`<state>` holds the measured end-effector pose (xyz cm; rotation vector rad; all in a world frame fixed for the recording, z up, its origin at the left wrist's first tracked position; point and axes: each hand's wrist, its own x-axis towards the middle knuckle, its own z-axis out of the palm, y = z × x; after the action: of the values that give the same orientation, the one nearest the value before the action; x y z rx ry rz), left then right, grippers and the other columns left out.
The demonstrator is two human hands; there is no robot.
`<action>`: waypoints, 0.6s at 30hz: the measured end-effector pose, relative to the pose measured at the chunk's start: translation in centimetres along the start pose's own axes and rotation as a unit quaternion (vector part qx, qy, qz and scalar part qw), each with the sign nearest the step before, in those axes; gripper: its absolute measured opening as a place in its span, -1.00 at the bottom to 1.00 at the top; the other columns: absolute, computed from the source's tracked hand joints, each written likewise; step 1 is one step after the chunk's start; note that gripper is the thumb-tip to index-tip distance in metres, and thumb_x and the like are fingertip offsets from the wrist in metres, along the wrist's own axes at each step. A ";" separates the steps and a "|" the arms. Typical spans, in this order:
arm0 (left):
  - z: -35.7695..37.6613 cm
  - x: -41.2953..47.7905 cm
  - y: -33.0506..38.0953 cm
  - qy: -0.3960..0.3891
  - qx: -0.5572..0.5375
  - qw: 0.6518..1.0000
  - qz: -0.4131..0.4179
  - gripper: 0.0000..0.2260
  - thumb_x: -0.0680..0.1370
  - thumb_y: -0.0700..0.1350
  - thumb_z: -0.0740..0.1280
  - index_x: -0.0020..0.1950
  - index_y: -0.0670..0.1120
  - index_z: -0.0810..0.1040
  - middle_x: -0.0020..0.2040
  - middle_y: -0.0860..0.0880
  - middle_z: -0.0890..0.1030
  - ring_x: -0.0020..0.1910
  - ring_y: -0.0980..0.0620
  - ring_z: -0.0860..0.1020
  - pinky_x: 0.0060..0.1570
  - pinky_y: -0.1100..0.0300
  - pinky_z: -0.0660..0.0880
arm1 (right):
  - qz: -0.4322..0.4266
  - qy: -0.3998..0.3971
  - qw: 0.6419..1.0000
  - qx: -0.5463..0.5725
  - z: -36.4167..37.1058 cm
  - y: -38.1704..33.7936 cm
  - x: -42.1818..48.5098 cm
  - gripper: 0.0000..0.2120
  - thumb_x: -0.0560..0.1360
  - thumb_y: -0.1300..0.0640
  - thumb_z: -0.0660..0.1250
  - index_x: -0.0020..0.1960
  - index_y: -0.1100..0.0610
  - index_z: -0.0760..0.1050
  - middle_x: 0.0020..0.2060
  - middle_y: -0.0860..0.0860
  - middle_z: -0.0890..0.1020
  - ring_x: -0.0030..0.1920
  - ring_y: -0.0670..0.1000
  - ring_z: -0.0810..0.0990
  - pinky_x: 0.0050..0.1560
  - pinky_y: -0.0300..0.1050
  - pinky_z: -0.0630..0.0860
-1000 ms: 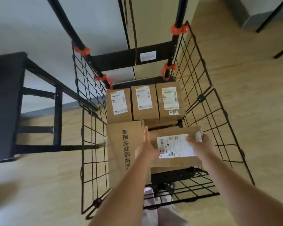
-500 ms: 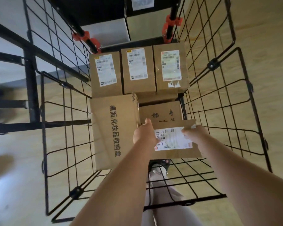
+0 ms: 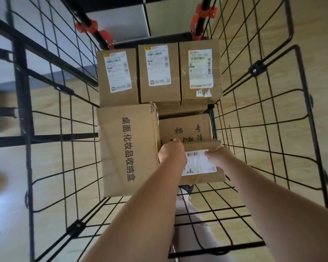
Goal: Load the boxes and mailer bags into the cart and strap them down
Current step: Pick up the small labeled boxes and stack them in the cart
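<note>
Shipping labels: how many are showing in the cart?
4: one each on the back-left box, back-middle box and back-right box, one on the held box between left hand and right hand. Others may be hidden.

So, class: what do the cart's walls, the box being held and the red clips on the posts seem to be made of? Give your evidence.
Cart walls: thin black wire grid, likely coated metal; matte, see-through mesh.
Held box: brown cardboard, matte, creased, with a white paper label.
Red clips: probably moulded plastic, from the uniform bright colour; cannot be certain.
</note>
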<state>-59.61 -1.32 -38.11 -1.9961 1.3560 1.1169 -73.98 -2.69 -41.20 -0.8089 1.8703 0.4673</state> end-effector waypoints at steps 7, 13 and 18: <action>0.0 -0.2 -0.1 -0.002 -0.016 1.000 0.014 -0.54 0.54 -0.10 0.40 0.37 -0.13 0.30 0.10 -0.14 0.56 0.06 -0.12 0.54 -0.23 0.10 0.46 | 0.017 -0.005 1.000 0.002 0.1 -0.3 -0.3 -0.67 0.57 0.14 0.27 0.27 0.27 0.40 -0.25 0.05 0.53 -0.29 -0.04 0.48 -0.43 -0.27 0.37; -1.4 -1.8 0.1 -0.014 0.009 0.999 0.041 -0.64 0.55 -0.20 0.35 0.32 -0.14 0.38 -0.15 -0.07 0.46 -0.12 -0.07 0.47 -0.24 0.11 0.44 | -0.026 0.025 0.999 -0.033 -0.5 -1.0 -2.6 -0.77 0.55 0.18 0.27 0.18 0.23 0.43 -0.27 0.04 0.50 -0.36 -0.06 0.41 -0.45 -0.27 0.31; -3.4 -4.6 0.0 0.003 0.045 0.997 0.060 -0.74 0.54 -0.24 0.34 0.23 -0.11 0.50 -0.17 -0.06 0.48 -0.14 -0.04 0.49 -0.23 0.12 0.42 | -0.125 0.053 0.973 -0.188 -1.4 -2.0 -6.9 -0.75 0.58 0.10 0.25 0.23 0.13 0.45 -0.15 0.02 0.59 -0.30 -0.07 0.51 -0.45 -0.26 0.32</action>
<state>-59.21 -1.44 -32.44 -1.8770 1.5188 1.0810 -71.54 -2.76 -34.28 -1.3277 1.7667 0.6394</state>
